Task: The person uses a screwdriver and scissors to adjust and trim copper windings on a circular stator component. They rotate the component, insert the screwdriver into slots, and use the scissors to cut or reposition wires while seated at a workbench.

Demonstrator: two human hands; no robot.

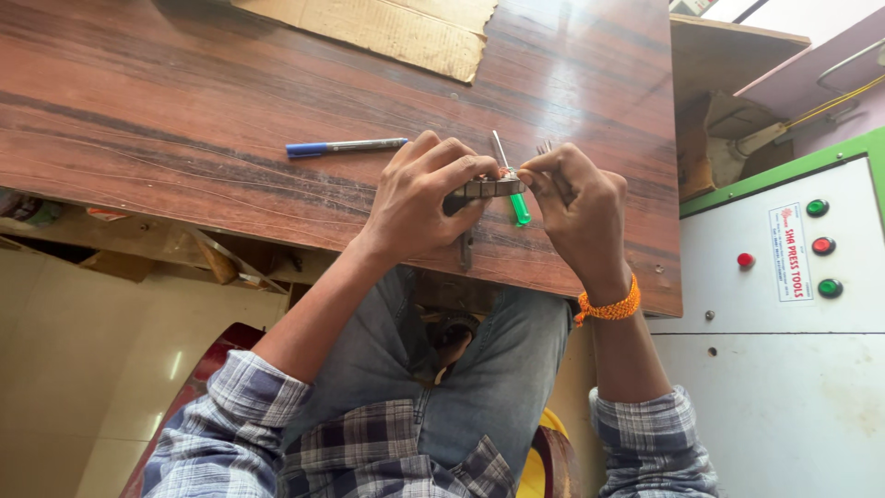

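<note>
Hands at near edge of reddish-brown wooden table (184,120): left hand (419,198) and right hand (576,207) together pinch small grey metal part (489,188). Green-handled screwdriver (512,184) lies beneath. Blue-capped pen (343,146) just left; torn cardboard sheet (387,28) at far edge.

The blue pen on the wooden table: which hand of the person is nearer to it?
The left hand is nearer: the blue pen lies just beyond it, toward its outer side, not touching. The right hand is farther away, on the other side of the small metal part that both hands hold.
</note>
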